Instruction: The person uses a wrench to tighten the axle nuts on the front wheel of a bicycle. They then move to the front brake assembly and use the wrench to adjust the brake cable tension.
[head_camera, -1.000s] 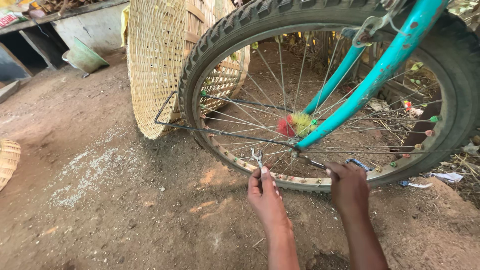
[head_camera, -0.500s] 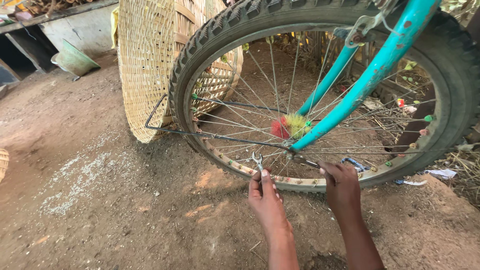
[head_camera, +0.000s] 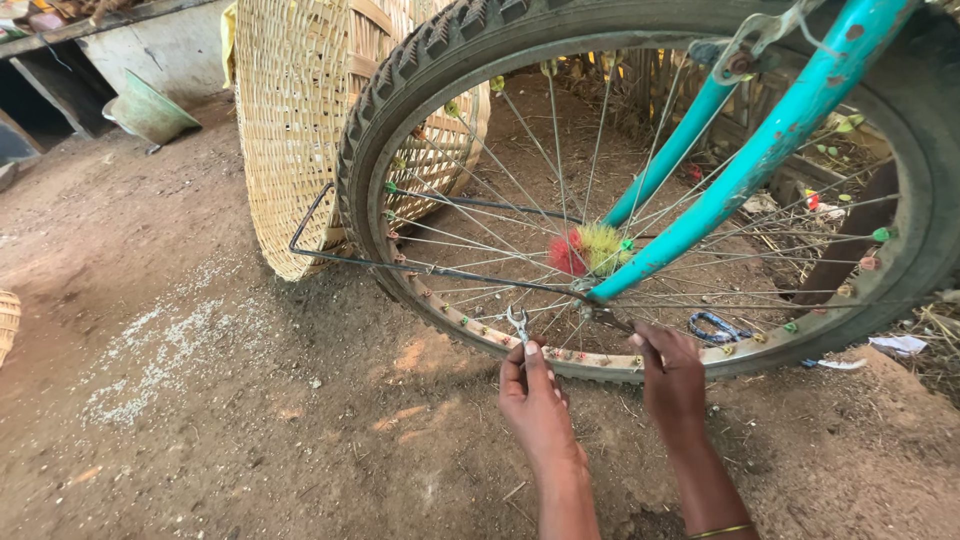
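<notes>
A bicycle wheel (head_camera: 400, 110) with a black tyre and thin steel spokes stands on the dirt, held in a teal frame (head_camera: 760, 150). A red and yellow-green brush (head_camera: 588, 250) circles the hub. My left hand (head_camera: 532, 395) grips a small metal wrench (head_camera: 518, 324) whose jaw sits on a spoke near the bottom of the rim (head_camera: 470, 325). My right hand (head_camera: 668, 370) rests on the rim's lower edge, its fingers closed around a dark tool or spoke end by the axle.
A tall woven basket (head_camera: 300, 110) leans behind the wheel at the left. A green basin (head_camera: 150, 112) lies at the far left by a wall. A dark wire stand (head_camera: 330, 262) juts from the axle. Litter and dry stalks lie at the right.
The view has shifted slightly and closed in on the wheel. Both hands stay at the bottom of the rim, the wrench still on the spoke.
</notes>
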